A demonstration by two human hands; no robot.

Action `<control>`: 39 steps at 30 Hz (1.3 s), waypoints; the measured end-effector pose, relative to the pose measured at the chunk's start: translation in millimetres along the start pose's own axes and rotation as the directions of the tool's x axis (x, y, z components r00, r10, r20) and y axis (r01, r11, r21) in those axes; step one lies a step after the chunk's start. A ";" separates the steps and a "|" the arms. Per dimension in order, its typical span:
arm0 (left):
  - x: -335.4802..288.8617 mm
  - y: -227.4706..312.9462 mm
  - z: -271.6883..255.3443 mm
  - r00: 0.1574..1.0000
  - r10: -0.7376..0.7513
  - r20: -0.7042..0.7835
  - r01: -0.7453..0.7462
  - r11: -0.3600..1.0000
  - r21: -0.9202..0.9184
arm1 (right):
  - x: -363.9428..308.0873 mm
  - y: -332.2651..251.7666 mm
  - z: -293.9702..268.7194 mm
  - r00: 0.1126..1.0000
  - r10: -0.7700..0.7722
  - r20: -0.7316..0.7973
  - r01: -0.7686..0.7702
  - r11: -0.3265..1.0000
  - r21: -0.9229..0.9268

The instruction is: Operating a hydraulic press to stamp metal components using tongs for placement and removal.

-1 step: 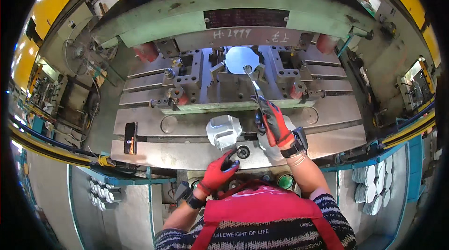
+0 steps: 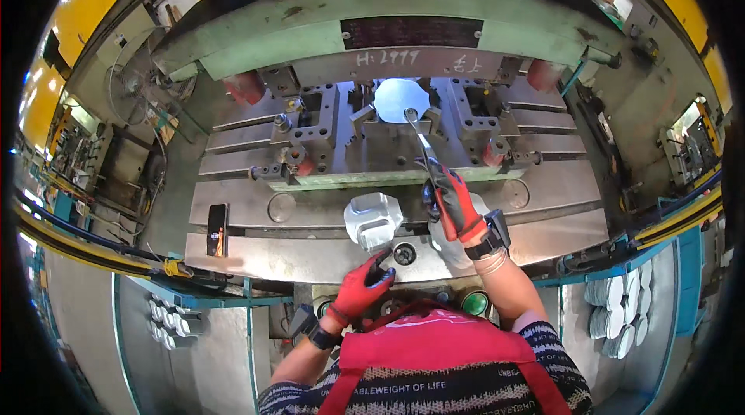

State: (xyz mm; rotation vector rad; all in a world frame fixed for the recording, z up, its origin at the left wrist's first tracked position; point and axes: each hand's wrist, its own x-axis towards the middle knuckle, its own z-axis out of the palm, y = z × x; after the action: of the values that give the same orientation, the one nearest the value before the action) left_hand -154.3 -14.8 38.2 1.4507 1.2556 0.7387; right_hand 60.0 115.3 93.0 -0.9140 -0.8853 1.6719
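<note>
My right hand (image 2: 458,209), in a red and dark glove, is closed round the handle of a slim metal pick-up tool (image 2: 419,135) with a round tip. That tip touches the near edge of a flat, rounded metal blank (image 2: 400,98) on the die block in the press. Beneath my right hand, partly hidden, lie pale flat blanks (image 2: 450,248). A formed metal piece (image 2: 372,219) with a raised, stepped surface rests on the near part of the press bed. Just below it is my left hand (image 2: 363,287), gloved too, thumb and fingers apart, holding nothing visible.
The green upper die (image 2: 287,27) hangs above the lower die (image 2: 372,159). A phone (image 2: 217,229) lies at the bed's left. Formed pieces (image 2: 169,322) sit in the lower-left tray, stacked blanks (image 2: 617,310) at lower right. Green buttons (image 2: 474,302) are by the front edge.
</note>
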 end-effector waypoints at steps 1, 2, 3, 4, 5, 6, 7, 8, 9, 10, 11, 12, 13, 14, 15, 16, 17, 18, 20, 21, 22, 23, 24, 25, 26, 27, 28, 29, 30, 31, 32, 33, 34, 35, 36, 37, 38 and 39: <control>-1.0 6.7 -4.5 0.997 -0.065 0.045 0.067 0.997 -0.040 | 9.6 2.4 -3.4 1.000 0.000 -0.006 0.000 1.000 0.027; -1.3 2.3 -5.6 0.997 -0.067 0.037 0.069 0.997 -0.041 | 16.9 3.9 -2.8 1.000 0.003 0.001 -0.003 1.000 0.027; -2.0 -5.8 -4.9 0.997 -0.067 0.042 0.072 0.991 -0.116 | 22.9 5.2 -2.4 1.000 -0.020 0.004 0.020 1.000 -0.019; -2.6 -10.3 -4.5 0.997 -0.067 0.048 0.075 0.979 -0.190 | 27.9 6.0 -2.5 0.999 -0.042 0.007 0.042 0.997 -0.065; -2.4 -10.1 -4.5 0.996 -0.070 0.047 0.078 0.978 -0.193 | 32.5 6.5 -2.8 0.999 -0.038 0.008 0.038 0.997 -0.066; -2.4 -8.5 -3.8 0.997 -0.066 0.046 0.075 0.975 -0.210 | 36.5 6.6 -3.4 1.000 -0.015 -0.004 0.015 0.998 -0.056; -2.4 -6.6 -3.0 0.997 -0.063 0.047 0.072 0.971 -0.227 | 39.6 6.3 -4.1 1.000 0.007 -0.017 -0.008 0.999 -0.045; -1.9 -4.0 -3.8 0.997 -0.067 0.047 0.076 0.970 -0.229 | 41.0 2.6 -2.8 1.000 0.012 -0.018 -0.012 0.999 -0.044; -0.9 -0.9 -4.8 0.993 -0.092 0.072 0.107 0.963 -0.248 | 40.1 -4.0 -1.5 1.000 0.010 -0.007 -0.010 0.997 -0.072; -0.3 0.5 -5.1 0.989 -0.116 0.096 0.138 0.954 -0.265 | 38.7 -7.2 -2.6 1.000 0.008 0.004 -0.007 0.995 -0.099; 0.2 -0.3 -4.7 0.988 -0.120 0.095 0.141 0.953 -0.267 | 38.7 -6.6 -6.9 1.000 -0.030 0.003 0.030 0.988 -0.148; 0.7 -2.3 -4.1 0.991 -0.103 0.081 0.119 0.965 -0.233 | 38.0 -8.7 -12.1 1.000 -0.026 0.005 0.026 0.989 -0.148; 0.7 -3.3 -3.8 0.994 -0.085 0.067 0.097 0.975 -0.198 | 37.7 -12.3 -17.0 0.995 -0.089 0.038 0.095 0.973 -0.212; 0.4 -2.6 -3.4 0.994 -0.091 0.061 0.101 0.974 -0.202 | 36.0 -17.2 -17.0 0.986 -0.147 0.079 0.163 0.948 -0.273; 0.0 -0.9 -3.5 0.994 -0.095 0.059 0.107 0.968 -0.228 | 31.0 -24.4 -12.6 0.995 -0.087 0.046 0.095 0.964 -0.248; -0.3 -0.1 -3.5 0.993 -0.100 0.057 0.111 0.961 -0.255 | 33.4 -27.2 -14.0 0.995 -0.080 0.052 0.090 0.964 -0.248; 0.0 0.0 -1.7 0.993 -0.100 0.059 0.112 0.960 -0.256 | 34.8 -33.5 -18.3 0.996 0.005 0.093 0.009 0.989 -0.146; 0.8 -0.9 0.5 0.999 -0.052 0.014 0.054 0.980 -0.193 | 34.1 -37.6 -21.6 0.986 0.084 0.141 -0.078 0.996 -0.047; 1.3 1.8 1.0 1.000 0.002 -0.025 -0.005 0.992 -0.124 | 37.2 -26.4 -32.5 0.992 -0.044 0.122 0.066 0.981 -0.183; 0.5 6.2 -1.1 0.999 0.000 -0.040 -0.005 0.993 -0.117 | 35.8 -22.8 -37.8 0.998 -0.014 0.069 0.026 0.982 -0.186; -0.5 10.8 -3.2 0.999 0.001 -0.053 -0.007 0.994 -0.110 | 31.8 -19.8 -43.7 1.000 0.015 0.014 -0.012 0.982 -0.187; -3.9 11.5 -8.7 0.998 0.003 -0.057 -0.009 0.994 -0.110 | 20.6 -17.1 -39.2 0.997 0.042 -0.066 -0.050 0.989 -0.139; -9.0 9.3 -14.9 0.985 -0.002 -0.173 -0.037 0.974 -0.223 | 3.0 -17.9 -33.1 0.999 0.022 -0.050 -0.028 0.994 -0.109; -14.4 8.9 -20.4 0.958 -0.019 -0.285 -0.080 0.941 -0.329 | -18.6 -17.9 -31.0 0.999 0.001 -0.035 -0.003 0.997 -0.078; -18.5 9.3 -26.4 0.909 -0.026 -0.417 -0.131 0.930 -0.342 | -43.2 -11.5 -42.4 1.000 0.021 -0.022 -0.021 1.000 0.002; -27.9 -18.6 -35.3 0.817 -0.060 -0.574 -0.173 0.923 -0.344 | -65.9 -4.2 -41.0 0.991 -0.087 -0.097 0.080 0.994 -0.076; -34.4 -28.9 -42.8 0.752 -0.012 -0.659 -0.291 0.891 -0.348 | -90.4 7.5 -59.2 0.966 -0.204 -0.157 0.149 0.940 -0.308; -42.1 -24.8 -49.4 0.691 -0.094 -0.716 -0.312 0.855 -0.413 | -114.0 19.3 -71.6 0.935 -0.233 -0.267 0.150 0.943 -0.298; -55.1 -37.9 -56.7 0.632 -0.158 -0.759 -0.327 0.833 -0.446 | -141.1 23.4 -62.2 0.858 -0.140 -0.494 0.035 0.976 -0.215; -66.0 -57.5 -61.9 0.555 -0.153 -0.818 -0.324 0.866 -0.382 | -164.9 24.1 -63.7 0.791 -0.461 -0.402 0.120 0.761 -0.637; -68.6 -83.8 -63.1 0.496 -0.131 -0.858 -0.321 0.891 -0.322 | -153.0 66.3 -66.1 0.233 -0.902 -0.364 0.811 0.387 -0.439; -95.4 -134.4 -73.3 0.422 -0.271 -0.865 -0.199 0.903 -0.380 | -215.8 92.1 -136.1 0.696 -0.551 -0.460 0.168 0.748 -0.642; -108.8 -171.5 -73.5 0.362 -0.388 -0.848 -0.080 0.893 -0.443 | -227.8 102.7 -134.6 0.501 -0.412 -0.761 0.163 0.908 -0.385; -115.5 -177.5 -68.7 0.370 -0.384 -0.846 -0.077 0.895 -0.440 | -235.8 113.8 -132.5 0.278 -0.161 -0.947 0.230 0.968 -0.097; -124.3 -180.3 -67.0 0.493 -0.501 -0.711 0.088 0.842 -0.532 | -250.4 127.0 -148.4 0.314 -0.139 -0.939 0.071 0.990 -0.123; -132.2 -182.4 -65.4 0.576 -0.611 -0.544 0.264 0.768 -0.583 | -263.5 142.1 -170.4 0.347 -0.112 -0.931 -0.089 0.984 -0.151; -137.4 -187.5 -60.2 0.577 -0.608 -0.546 0.265 0.771 -0.578 | -272.4 162.6 -192.1 0.382 -0.079 -0.921 -0.191 0.968 -0.163; -136.6 -196.1 -51.9 0.597 -0.693 -0.403 0.432 0.702 -0.566 | -277.2 190.9 -210.0 0.428 -0.030 -0.903 -0.270 0.950 -0.160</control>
State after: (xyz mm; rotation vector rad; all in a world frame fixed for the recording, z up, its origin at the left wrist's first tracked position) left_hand -299.2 -144.7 -109.9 0.3636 1.7933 0.9559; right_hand 228.7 -169.8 -125.3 -1.8751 -0.2699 0.8669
